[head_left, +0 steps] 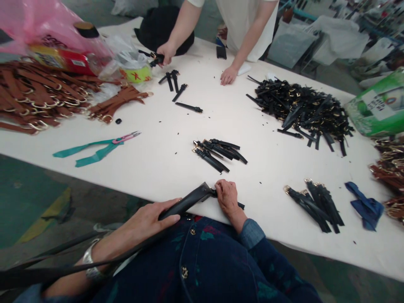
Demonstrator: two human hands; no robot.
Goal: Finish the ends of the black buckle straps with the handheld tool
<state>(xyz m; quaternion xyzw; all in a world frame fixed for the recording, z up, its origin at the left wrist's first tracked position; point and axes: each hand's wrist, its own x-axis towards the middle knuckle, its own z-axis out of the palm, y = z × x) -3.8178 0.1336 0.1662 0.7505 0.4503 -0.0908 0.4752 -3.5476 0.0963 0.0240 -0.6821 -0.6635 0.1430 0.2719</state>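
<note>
My left hand (148, 221) is closed round a broad black leather strap (192, 198) at the table's near edge. A long thin part of the strap trails back over my left forearm. My right hand (227, 198) pinches the strap's narrow far end, where a short black buckle strap (241, 205) pokes out beneath the fingers. How the two pieces join is hidden by those fingers. Just beyond lies a small bunch of short black buckle straps (217, 153). Another bunch of buckle straps (315, 204) rests to the right, beside a dark blue cloth strip (366, 206).
Thread snips (123, 139) with teal-wrapped handles lie at left, near brown straps (38, 92) and a red-labelled bottle (69, 59). A large heap of black straps (303, 107) and a green bag (381, 103) stand right. Opposite, a co-worker's hand (166, 52) holds black straps.
</note>
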